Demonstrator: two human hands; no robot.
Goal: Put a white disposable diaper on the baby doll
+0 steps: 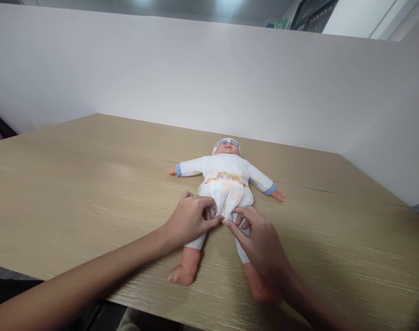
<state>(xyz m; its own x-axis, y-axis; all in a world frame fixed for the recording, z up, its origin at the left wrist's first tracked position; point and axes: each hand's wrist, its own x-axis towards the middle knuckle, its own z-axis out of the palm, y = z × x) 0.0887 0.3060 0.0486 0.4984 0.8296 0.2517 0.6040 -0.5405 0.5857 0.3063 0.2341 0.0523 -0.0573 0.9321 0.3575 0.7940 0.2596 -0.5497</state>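
A baby doll (226,162) in white clothes with blue cuffs and a lettered white cap lies on its back, feet toward me. A white diaper (226,189) with an orange printed waistband is around its hips. At the diaper's crotch, my left hand (195,214) pinches the edge on the left side between thumb and curled fingers. Close beside it, my right hand (255,230) pinches the diaper's edge on the right side. The thumbs nearly meet between the doll's legs. My right hand and forearm partly cover the doll's leg on that side.
The doll lies on a wide wood-grain table (92,184) with thin seams running across it. A pale partition wall (195,78) rises behind the table and along the right. The table's near edge is just below the doll's feet.
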